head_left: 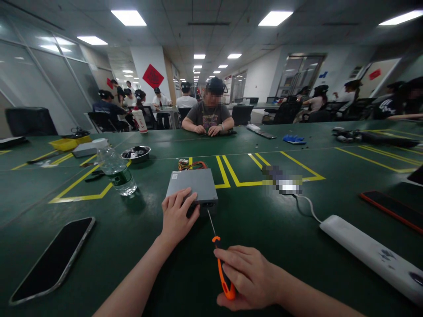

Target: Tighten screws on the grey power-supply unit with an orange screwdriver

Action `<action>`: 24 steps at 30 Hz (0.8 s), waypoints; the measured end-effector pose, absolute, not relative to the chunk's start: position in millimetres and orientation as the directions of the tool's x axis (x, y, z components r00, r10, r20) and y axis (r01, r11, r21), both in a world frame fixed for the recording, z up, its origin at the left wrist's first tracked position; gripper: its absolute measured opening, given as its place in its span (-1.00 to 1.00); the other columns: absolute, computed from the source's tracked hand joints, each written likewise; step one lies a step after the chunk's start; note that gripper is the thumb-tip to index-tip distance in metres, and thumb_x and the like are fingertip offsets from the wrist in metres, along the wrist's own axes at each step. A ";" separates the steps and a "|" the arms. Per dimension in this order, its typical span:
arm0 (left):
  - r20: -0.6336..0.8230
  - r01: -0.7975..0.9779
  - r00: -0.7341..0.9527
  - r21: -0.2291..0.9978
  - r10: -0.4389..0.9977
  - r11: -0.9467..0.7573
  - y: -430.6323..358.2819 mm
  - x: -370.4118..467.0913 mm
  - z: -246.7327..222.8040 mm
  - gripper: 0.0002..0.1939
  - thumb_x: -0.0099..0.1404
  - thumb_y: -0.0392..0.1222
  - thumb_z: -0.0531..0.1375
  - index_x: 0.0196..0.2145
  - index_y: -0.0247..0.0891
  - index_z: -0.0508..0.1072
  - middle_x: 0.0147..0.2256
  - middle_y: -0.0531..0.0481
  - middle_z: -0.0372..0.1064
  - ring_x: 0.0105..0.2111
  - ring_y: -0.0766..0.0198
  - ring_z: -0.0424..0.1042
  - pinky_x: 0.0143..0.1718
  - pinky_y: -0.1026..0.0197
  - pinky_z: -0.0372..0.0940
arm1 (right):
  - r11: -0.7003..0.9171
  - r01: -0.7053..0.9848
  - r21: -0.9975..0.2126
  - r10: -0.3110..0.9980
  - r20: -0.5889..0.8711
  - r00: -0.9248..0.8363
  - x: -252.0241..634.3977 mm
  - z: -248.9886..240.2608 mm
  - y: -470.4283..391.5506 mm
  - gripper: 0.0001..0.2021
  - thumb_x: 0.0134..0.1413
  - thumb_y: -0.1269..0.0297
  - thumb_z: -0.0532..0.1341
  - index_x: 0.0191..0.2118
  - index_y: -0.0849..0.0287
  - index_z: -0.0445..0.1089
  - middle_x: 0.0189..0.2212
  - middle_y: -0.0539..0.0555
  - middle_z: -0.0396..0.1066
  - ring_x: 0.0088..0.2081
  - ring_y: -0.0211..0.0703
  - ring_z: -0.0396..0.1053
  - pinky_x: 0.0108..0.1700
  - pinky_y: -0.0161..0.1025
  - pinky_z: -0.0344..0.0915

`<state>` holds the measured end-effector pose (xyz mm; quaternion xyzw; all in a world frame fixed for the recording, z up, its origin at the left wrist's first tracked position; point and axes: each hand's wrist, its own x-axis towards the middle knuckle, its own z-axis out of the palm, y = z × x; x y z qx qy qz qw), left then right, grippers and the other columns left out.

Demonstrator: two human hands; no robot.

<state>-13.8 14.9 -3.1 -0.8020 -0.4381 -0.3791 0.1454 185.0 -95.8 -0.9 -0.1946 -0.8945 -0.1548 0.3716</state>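
Left hand (179, 212) spread open, bracing the metal box (195, 181), the right hand (251, 275) gripped the screwdriver (216, 241), whose tip surely wanted straight, steady pressure!

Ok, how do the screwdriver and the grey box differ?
The screwdriver is slim, the grey box broad. The screwdriver's handle is orange and black, the box mostly grey. The right grip holds the screwdriver; the box rests on the table under the left grip. Both have a grip touching them.

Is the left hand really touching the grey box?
Touching. The head view shows the left hand with its fingers resting on the grey box's top.
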 end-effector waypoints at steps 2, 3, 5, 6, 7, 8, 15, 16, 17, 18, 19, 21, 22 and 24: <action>0.736 0.812 0.327 0.103 0.593 -0.575 13.8 -13.6 -2.1 -0.70 0.20 -0.15 0.14 -0.08 -0.07 0.36 -0.03 -0.05 0.34 -0.04 0.07 0.26 -0.07 0.00 0.03 | 0.884 0.451 0.126 0.231 0.720 -0.655 178.3 -1.3 -93.7 -0.69 0.12 0.08 0.12 -0.29 0.30 0.26 -0.28 0.28 0.44 -0.34 -0.15 0.44 -0.29 -0.25 0.38; 0.735 0.811 0.327 0.104 0.594 -0.575 13.1 -13.5 -1.7 -0.71 0.20 -0.16 0.13 -0.08 -0.08 0.36 -0.03 -0.05 0.34 -0.04 0.07 0.26 -0.07 -0.01 0.03 | 0.883 0.453 0.123 0.236 0.718 -0.655 175.5 -2.1 -92.5 -0.68 0.12 0.07 0.12 -0.30 0.30 0.26 -0.28 0.28 0.43 -0.34 -0.16 0.44 -0.30 -0.25 0.38; 0.731 0.814 0.328 0.104 0.599 -0.572 11.9 -13.1 -0.9 -0.71 0.21 -0.16 0.13 -0.09 -0.08 0.36 -0.03 -0.06 0.34 -0.04 0.07 0.26 -0.07 0.00 0.04 | 0.877 0.462 0.132 0.234 0.722 -0.651 172.2 -4.5 -90.1 -0.68 0.14 0.07 0.10 -0.30 0.31 0.26 -0.26 0.29 0.42 -0.34 -0.15 0.44 -0.31 -0.26 0.38; 0.728 0.815 0.327 0.104 0.602 -0.570 11.3 -12.8 -0.5 -0.72 0.21 -0.16 0.12 -0.09 -0.09 0.36 -0.03 -0.05 0.34 -0.03 0.07 0.26 -0.07 0.00 0.04 | 0.874 0.466 0.141 0.231 0.722 -0.652 171.5 -5.9 -89.2 -0.67 0.14 0.06 0.10 -0.30 0.31 0.26 -0.26 0.29 0.42 -0.34 -0.15 0.44 -0.31 -0.26 0.38; 0.726 0.817 0.328 0.104 0.605 -0.567 10.9 -12.6 -0.2 -0.72 0.21 -0.16 0.12 -0.09 -0.09 0.36 -0.02 -0.05 0.34 -0.03 0.08 0.25 -0.07 0.00 0.04 | 0.867 0.473 0.155 0.229 0.719 -0.656 171.4 -7.2 -88.5 -0.68 0.14 0.06 0.10 -0.32 0.30 0.25 -0.27 0.29 0.42 -0.34 -0.15 0.43 -0.32 -0.26 0.38; 0.724 0.819 0.327 0.103 0.607 -0.565 10.4 -12.5 0.1 -0.72 0.21 -0.16 0.12 -0.09 -0.09 0.36 -0.02 -0.05 0.33 -0.02 0.08 0.25 -0.06 0.01 0.05 | 0.861 0.478 0.173 0.230 0.705 -0.670 171.5 -8.4 -88.0 -0.67 0.14 0.05 0.10 -0.32 0.29 0.26 -0.26 0.29 0.42 -0.34 -0.16 0.43 -0.32 -0.26 0.38; 0.730 0.818 0.332 0.092 0.597 -0.567 6.9 -11.7 2.2 -0.73 0.23 -0.16 0.10 -0.09 -0.10 0.35 -0.03 -0.06 0.34 -0.01 0.09 0.25 -0.04 0.00 0.05 | 0.844 0.472 0.254 0.213 0.650 -0.729 170.0 -9.4 -89.2 -0.69 0.17 0.06 0.08 -0.34 0.25 0.28 -0.22 0.24 0.43 -0.32 -0.17 0.42 -0.32 -0.26 0.36; 0.730 0.819 0.330 0.095 0.599 -0.567 6.1 -11.2 2.4 -0.73 0.23 -0.17 0.10 -0.09 -0.10 0.35 -0.02 -0.06 0.33 -0.01 0.09 0.25 -0.04 0.00 0.05 | 0.841 0.472 0.265 0.210 0.644 -0.736 169.7 -9.2 -89.6 -0.69 0.17 0.06 0.07 -0.33 0.26 0.28 -0.22 0.24 0.43 -0.32 -0.17 0.41 -0.33 -0.26 0.36; 0.731 0.820 0.325 0.099 0.601 -0.563 5.3 -10.5 2.4 -0.73 0.23 -0.17 0.09 -0.09 -0.10 0.35 -0.02 -0.06 0.33 0.00 0.10 0.24 -0.03 -0.01 0.05 | 0.838 0.470 0.277 0.206 0.638 -0.742 169.5 -9.3 -89.9 -0.69 0.18 0.06 0.06 -0.33 0.26 0.29 -0.21 0.24 0.42 -0.33 -0.18 0.41 -0.33 -0.26 0.35; 0.732 0.823 0.321 0.100 0.601 -0.560 4.5 -9.7 2.1 -0.73 0.23 -0.17 0.09 -0.09 -0.10 0.35 -0.02 -0.06 0.33 0.00 0.10 0.24 -0.02 -0.01 0.05 | 0.835 0.469 0.289 0.201 0.632 -0.748 169.3 -9.4 -90.1 -0.69 0.18 0.07 0.06 -0.32 0.26 0.29 -0.20 0.24 0.42 -0.34 -0.18 0.41 -0.33 -0.26 0.35; 0.733 0.827 0.314 0.101 0.604 -0.553 3.9 -8.8 1.6 -0.72 0.23 -0.17 0.09 -0.08 -0.10 0.35 -0.02 -0.06 0.33 0.00 0.10 0.24 -0.01 -0.01 0.04 | 0.832 0.467 0.300 0.197 0.628 -0.753 169.1 -9.8 -90.2 -0.68 0.18 0.07 0.06 -0.33 0.26 0.29 -0.20 0.24 0.42 -0.35 -0.18 0.41 -0.33 -0.26 0.35; 0.736 0.840 0.299 0.099 0.607 -0.534 3.2 -7.1 -0.4 -0.72 0.22 -0.16 0.10 -0.08 -0.11 0.35 -0.02 -0.06 0.33 0.00 0.10 0.24 0.04 -0.02 0.01 | 0.825 0.464 0.321 0.187 0.621 -0.761 168.5 -10.8 -90.2 -0.67 0.19 0.06 0.04 -0.33 0.26 0.30 -0.21 0.24 0.42 -0.36 -0.17 0.40 -0.34 -0.26 0.34; 0.737 0.843 0.297 0.096 0.608 -0.529 3.2 -6.4 -1.6 -0.72 0.23 -0.16 0.09 -0.08 -0.11 0.35 -0.01 -0.06 0.32 0.01 0.10 0.24 0.05 -0.02 -0.01 | 0.822 0.463 0.332 0.181 0.618 -0.765 168.0 -11.3 -90.1 -0.66 0.19 0.05 0.04 -0.34 0.26 0.30 -0.21 0.24 0.43 -0.36 -0.17 0.40 -0.34 -0.26 0.34; 0.746 0.848 0.288 0.092 0.600 -0.521 3.8 -5.7 -4.3 -0.72 0.24 -0.15 0.09 -0.08 -0.10 0.35 0.00 -0.05 0.32 0.02 0.11 0.23 0.07 -0.01 -0.02 | 0.816 0.458 0.352 0.172 0.609 -0.775 166.8 -11.9 -90.1 -0.65 0.20 0.04 0.02 -0.34 0.26 0.30 -0.22 0.22 0.43 -0.37 -0.18 0.40 -0.34 -0.27 0.33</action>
